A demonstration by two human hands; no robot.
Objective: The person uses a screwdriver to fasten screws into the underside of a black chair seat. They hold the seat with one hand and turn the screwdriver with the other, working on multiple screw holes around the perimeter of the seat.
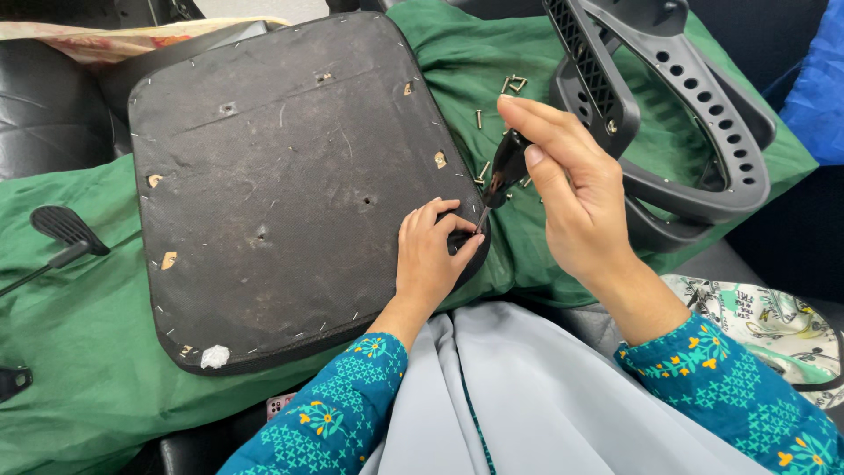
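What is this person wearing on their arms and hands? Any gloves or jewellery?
Both hands are bare: the left hand and the right hand show no gloves, and no rings or watch can be seen. Each forearm is covered by a long teal sleeve, the left sleeve and the right sleeve, patterned with lighter blue crosses and small yellow-orange flower motifs. The cuffs end at the wrists.

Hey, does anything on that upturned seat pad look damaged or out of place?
Yes. The seat pad has torn spots in its black underside cover showing bare wood, and a white tuft of padding pokes out at the near corner. Loose screws lie scattered on the green cloth beside it.
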